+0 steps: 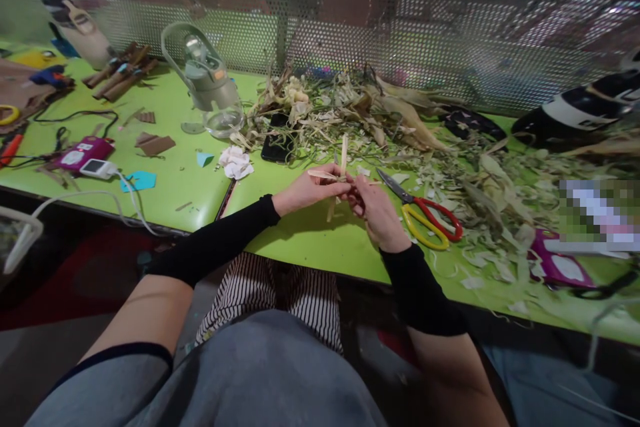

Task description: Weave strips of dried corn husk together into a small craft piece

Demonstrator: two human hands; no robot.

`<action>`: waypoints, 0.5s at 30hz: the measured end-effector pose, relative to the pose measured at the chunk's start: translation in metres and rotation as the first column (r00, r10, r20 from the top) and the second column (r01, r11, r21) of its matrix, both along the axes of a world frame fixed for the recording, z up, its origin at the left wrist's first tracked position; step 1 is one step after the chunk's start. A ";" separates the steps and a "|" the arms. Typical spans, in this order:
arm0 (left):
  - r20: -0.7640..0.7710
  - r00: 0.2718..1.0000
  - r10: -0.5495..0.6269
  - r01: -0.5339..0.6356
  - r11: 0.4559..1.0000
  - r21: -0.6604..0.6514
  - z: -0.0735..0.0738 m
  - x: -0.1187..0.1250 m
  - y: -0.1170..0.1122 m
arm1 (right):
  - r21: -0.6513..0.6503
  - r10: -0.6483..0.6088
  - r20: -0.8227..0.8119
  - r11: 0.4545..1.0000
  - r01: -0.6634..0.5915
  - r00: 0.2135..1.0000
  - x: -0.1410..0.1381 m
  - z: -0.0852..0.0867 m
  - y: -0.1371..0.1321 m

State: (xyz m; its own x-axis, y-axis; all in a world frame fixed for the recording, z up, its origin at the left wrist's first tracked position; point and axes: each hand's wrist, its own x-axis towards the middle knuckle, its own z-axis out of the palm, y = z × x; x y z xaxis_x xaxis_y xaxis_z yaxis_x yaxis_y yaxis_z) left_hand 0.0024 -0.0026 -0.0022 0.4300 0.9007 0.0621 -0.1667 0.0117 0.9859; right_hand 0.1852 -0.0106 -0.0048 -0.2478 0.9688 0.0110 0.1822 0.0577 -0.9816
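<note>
Pale leaf strips (344, 155), crossed, above the near part of the green table (305, 240) — the left hand (320, 188) pinches them by the crossing, while the right hand (374, 208) curls in close, its exact grip hidden. Best handling, as judged: a firm pinch at the crossing and a gentle pull, since thin strips probably split or slip. Beside the right hand, scissors (411, 199) — beyond, a shredded leaf heap (350, 110).

soft glare on the green table (173, 205); outer edges stretched, blurry.
</note>
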 end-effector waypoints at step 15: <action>-0.063 0.998 -0.028 0.031 0.998 0.046 0.001 -0.007 0.001 | 0.402 -0.293 -0.039 0.870 0.284 0.955 0.020 -0.002 0.001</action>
State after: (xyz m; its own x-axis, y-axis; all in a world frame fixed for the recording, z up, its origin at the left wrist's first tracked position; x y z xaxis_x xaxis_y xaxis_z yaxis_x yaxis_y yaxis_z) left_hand -0.0045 -0.0017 -0.0011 0.4609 0.8842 0.0763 -0.1049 -0.0311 0.9940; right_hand 0.2047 -0.0097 -0.0064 0.0376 0.9116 0.4093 0.2724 0.3848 -0.8819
